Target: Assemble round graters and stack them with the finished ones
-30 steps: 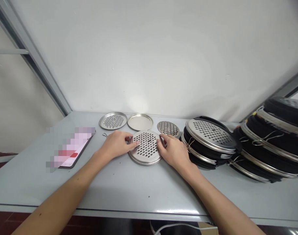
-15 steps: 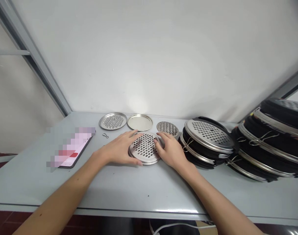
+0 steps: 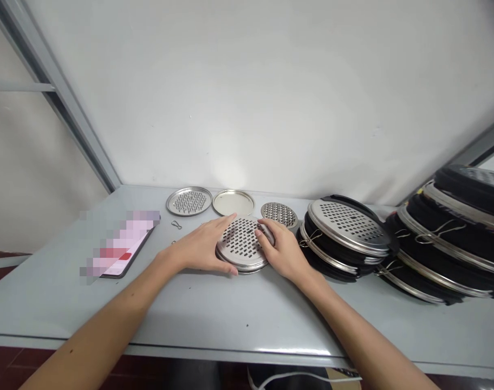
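A round metal grater plate with rows of slots lies on top of another rimmed metal piece, the two lined up on the table. My left hand curves round its left rim, fingers at the far side and thumb at the near side. Over the right rim my right hand is closed, its thumb resting on the slotted top. The far fingers are partly hidden. Behind lie a spiked grater plate, a plain round lid and a smaller grater disc.
A phone lies at the left, with a small wire clip to its right. Stacked black round graters stand close on the right, beside a taller stack. The wall bounds the table at the back.
Both hands have drawn in on the grater plate's rim. The plate now sits slightly higher and squarer on the piece beneath. The whole view has shifted a little.
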The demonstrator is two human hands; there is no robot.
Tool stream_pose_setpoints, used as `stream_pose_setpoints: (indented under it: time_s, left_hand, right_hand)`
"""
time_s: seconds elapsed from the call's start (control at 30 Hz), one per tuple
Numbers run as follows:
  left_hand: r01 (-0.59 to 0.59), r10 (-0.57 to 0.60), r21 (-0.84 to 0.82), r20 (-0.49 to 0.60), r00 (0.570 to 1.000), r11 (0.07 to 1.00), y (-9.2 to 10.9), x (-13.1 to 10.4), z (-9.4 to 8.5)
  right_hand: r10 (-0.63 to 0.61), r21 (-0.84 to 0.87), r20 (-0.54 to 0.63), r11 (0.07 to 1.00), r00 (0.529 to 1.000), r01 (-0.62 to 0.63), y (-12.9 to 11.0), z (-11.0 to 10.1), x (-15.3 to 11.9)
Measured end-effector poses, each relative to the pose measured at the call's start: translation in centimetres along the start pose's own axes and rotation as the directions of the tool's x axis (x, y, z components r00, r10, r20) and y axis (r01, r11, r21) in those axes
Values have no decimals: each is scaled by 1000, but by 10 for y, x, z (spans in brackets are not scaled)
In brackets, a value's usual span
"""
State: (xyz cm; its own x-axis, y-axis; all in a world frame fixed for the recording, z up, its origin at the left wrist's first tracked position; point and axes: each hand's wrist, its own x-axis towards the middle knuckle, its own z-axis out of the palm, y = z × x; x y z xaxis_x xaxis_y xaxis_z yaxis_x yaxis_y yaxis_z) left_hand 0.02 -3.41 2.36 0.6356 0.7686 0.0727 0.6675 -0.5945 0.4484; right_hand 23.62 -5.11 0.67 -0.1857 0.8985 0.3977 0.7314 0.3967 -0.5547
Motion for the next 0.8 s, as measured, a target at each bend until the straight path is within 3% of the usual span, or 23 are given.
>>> stream_pose_setpoints:
  time_s: [0.17,0.4,0.8]
  left_hand:
    - [-1,0,-20,-42,999,1000,1,1,-2]
    - [-14,13,-19,-3,1000,1000,1,0,-1]
    - [12,-14,47,31,999,999,-3,-2,4]
  right_hand:
    - [3,46,-38,999,999,-1,-1,-3,1]
    - [48,46,43,998,998,-50,-2,-4,0]
    - [-3,0,81,1000,997,3,0,0,-1]
